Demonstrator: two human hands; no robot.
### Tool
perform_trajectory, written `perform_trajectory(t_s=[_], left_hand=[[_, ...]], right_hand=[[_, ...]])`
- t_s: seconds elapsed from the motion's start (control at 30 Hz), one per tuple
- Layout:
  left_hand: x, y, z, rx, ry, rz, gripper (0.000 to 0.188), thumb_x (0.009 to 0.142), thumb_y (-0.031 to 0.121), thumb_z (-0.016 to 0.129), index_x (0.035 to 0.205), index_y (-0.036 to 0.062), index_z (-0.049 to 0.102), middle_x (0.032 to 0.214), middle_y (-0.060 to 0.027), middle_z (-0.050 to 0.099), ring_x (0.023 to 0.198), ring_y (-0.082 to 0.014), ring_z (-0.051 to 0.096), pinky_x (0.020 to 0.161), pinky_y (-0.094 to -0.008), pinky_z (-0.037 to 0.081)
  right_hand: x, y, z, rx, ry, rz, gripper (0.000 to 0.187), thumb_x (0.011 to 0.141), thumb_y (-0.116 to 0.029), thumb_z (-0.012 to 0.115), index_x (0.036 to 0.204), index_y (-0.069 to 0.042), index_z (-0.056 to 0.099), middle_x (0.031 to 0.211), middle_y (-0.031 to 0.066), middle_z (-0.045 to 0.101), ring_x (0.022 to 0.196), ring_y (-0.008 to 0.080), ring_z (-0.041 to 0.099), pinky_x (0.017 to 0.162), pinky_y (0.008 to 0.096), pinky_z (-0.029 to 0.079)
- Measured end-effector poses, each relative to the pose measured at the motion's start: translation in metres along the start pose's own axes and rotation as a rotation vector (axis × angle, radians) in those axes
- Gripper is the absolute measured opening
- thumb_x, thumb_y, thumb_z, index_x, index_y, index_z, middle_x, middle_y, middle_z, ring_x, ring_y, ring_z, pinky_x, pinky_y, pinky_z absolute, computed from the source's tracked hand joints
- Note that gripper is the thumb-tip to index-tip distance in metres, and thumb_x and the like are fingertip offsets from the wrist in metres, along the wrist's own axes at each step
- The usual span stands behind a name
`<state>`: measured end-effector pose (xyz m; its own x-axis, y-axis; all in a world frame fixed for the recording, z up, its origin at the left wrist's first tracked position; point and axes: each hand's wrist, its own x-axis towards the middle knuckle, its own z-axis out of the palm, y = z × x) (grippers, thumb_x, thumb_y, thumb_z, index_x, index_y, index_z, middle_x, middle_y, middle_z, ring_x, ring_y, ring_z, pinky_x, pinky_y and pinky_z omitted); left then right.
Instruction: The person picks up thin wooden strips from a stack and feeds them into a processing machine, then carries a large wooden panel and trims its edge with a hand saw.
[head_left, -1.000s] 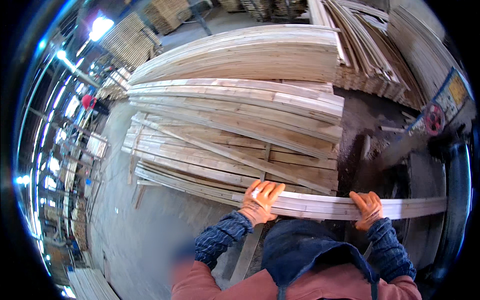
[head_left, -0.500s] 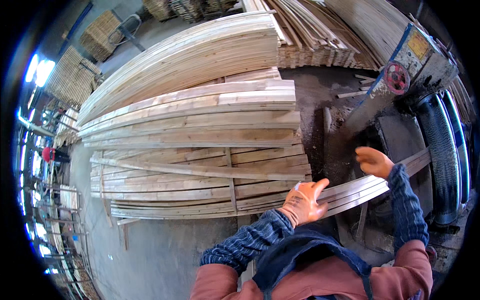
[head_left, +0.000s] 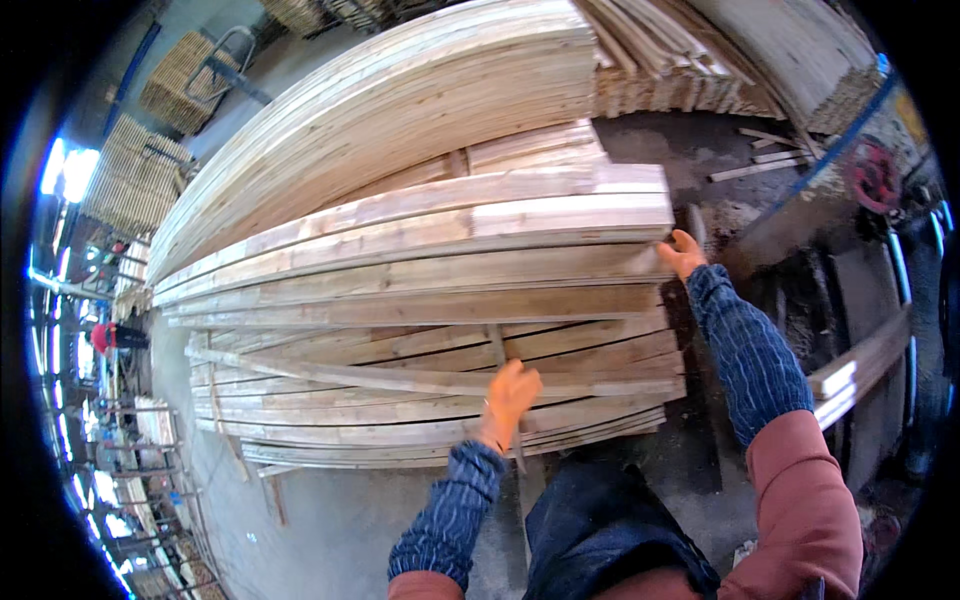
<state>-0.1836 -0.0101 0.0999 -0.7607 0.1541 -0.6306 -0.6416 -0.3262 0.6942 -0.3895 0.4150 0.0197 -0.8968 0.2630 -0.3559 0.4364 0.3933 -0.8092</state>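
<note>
My right hand (head_left: 683, 255), in an orange glove, is at the right end of a wooden board (head_left: 560, 264) in the middle stack, its fingers curled over the board's end. Nearer to me, my left hand (head_left: 510, 400), gloved alike, hovers over the lower layer of boards (head_left: 420, 402), close to a thin crosswise wooden strip (head_left: 497, 343). Motion blurs its fingers, so their grip is unclear. One loose board (head_left: 330, 372) lies slanted across that lower layer, passing just behind the left hand.
A tall stack of boards (head_left: 400, 110) rises behind. To the right stands a machine with a red handwheel (head_left: 875, 175) and short board ends (head_left: 850, 378) beside it. Scrap pieces (head_left: 765, 165) lie on the floor. A person in red (head_left: 103, 337) is far left.
Both hands have left the boards at the machine. My right hand has moved up and left to the stack's end; my left hand has moved left over the lower layer. The view has shifted.
</note>
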Motion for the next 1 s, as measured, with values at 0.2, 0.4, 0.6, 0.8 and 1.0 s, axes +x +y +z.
perform_trajectory(t_s=[0.2, 0.4, 0.6, 0.8, 1.0], left_hand=[[0.095, 0.091, -0.115, -0.345, 0.272, 0.107, 0.092, 0.095, 0.045, 0.069, 0.163, 0.0109, 0.017, 0.169, -0.0179, 0.016, 0.152, -0.0340, 0.028, 0.123, -0.0485, 0.023], [0.169, 0.106, -0.146, 0.116, 0.143, 0.255, 0.105, 0.088, 0.050, 0.075, 0.162, 0.0068, 0.014, 0.163, -0.0173, 0.023, 0.153, -0.0338, 0.025, 0.122, -0.0487, 0.025], [0.176, 0.132, -0.096, -0.632, 0.270, 0.093, 0.067, 0.079, 0.059, 0.081, 0.125, 0.0150, 0.062, 0.121, -0.0048, 0.064, 0.113, -0.0265, 0.059, 0.104, -0.0472, 0.044], [0.140, 0.130, -0.099, -0.817, 0.110, 0.176, 0.064, 0.092, 0.059, 0.065, 0.136, 0.0139, 0.055, 0.134, -0.0060, 0.061, 0.122, -0.0298, 0.058, 0.102, -0.0501, 0.049], [0.117, 0.129, -0.090, -0.797, 0.061, 0.302, 0.067, 0.094, 0.063, 0.059, 0.140, 0.0146, 0.053, 0.138, -0.0080, 0.059, 0.125, -0.0318, 0.056, 0.104, -0.0516, 0.047]], right_hand=[[0.022, 0.033, 0.046, 0.532, -0.143, 0.168, 0.069, 0.085, -0.012, 0.082, 0.144, -0.003, 0.047, 0.105, 0.0118, 0.072, 0.116, 0.0262, 0.061, 0.108, 0.0396, 0.046], [0.029, 0.050, 0.014, 0.245, -0.229, 0.146, 0.060, 0.096, -0.034, 0.066, 0.146, -0.009, 0.042, 0.151, 0.0082, 0.046, 0.141, 0.0277, 0.042, 0.120, 0.0531, 0.026], [-0.015, 0.033, -0.031, 0.286, 0.071, 0.168, 0.070, 0.093, -0.061, 0.064, 0.143, -0.015, 0.052, 0.141, 0.0090, 0.056, 0.127, 0.0305, 0.054, 0.096, 0.0613, 0.045], [-0.074, -0.023, -0.020, 0.279, 0.107, 0.030, 0.054, 0.085, -0.053, 0.074, 0.117, -0.011, 0.064, 0.118, 0.0088, 0.062, 0.109, 0.0268, 0.059, 0.098, 0.0412, 0.044], [-0.097, -0.046, -0.037, 0.304, 0.103, 0.209, 0.042, 0.087, -0.049, 0.073, 0.103, -0.010, 0.068, 0.098, 0.0025, 0.060, 0.087, 0.0181, 0.054, 0.080, 0.0343, 0.045]])
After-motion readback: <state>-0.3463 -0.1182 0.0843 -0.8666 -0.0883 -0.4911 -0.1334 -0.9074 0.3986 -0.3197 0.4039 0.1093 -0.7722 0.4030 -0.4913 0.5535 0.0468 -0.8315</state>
